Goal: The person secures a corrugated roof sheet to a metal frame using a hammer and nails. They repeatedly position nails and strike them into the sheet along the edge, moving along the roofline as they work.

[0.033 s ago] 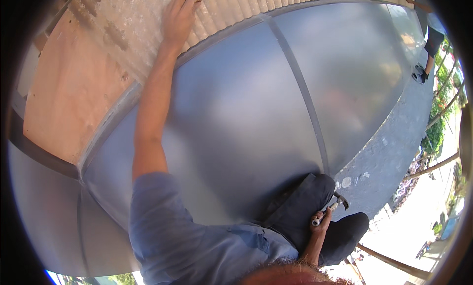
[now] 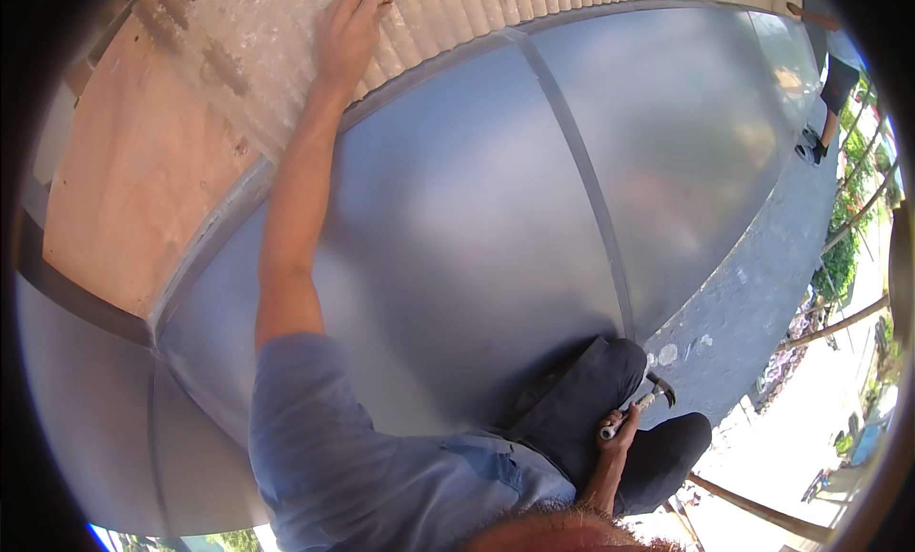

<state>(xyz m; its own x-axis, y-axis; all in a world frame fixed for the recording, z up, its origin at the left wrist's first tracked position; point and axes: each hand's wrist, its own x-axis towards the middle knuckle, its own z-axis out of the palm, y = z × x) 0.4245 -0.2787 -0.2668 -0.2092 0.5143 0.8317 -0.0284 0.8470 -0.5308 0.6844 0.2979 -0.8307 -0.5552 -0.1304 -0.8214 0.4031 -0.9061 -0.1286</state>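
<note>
My left arm reaches up to a corrugated, stained beige sheet (image 2: pixel 457 9), and my left hand (image 2: pixel 348 37) rests on it with the fingers slightly bent and lying on the surface. A tiny dark spot shows by the fingertips, too small to make out. Low at the right, my right hand (image 2: pixel 620 426) is wrapped around the handle of a claw hammer (image 2: pixel 658 392). The hammer's dark head points away from me, beside my bent knees in dark trousers. A large smooth grey panel (image 2: pixel 457 218) spreads between my two hands.
A dark strip (image 2: pixel 572 142) divides the grey panel. Orange-brown board (image 2: pixel 143 180) lies at the left. Along the right runs a grey concrete ledge (image 2: pixel 734 314), with poles (image 2: pixel 839 323) and a bright drop beyond. Another person's legs (image 2: pixel 834 99) show at the far right.
</note>
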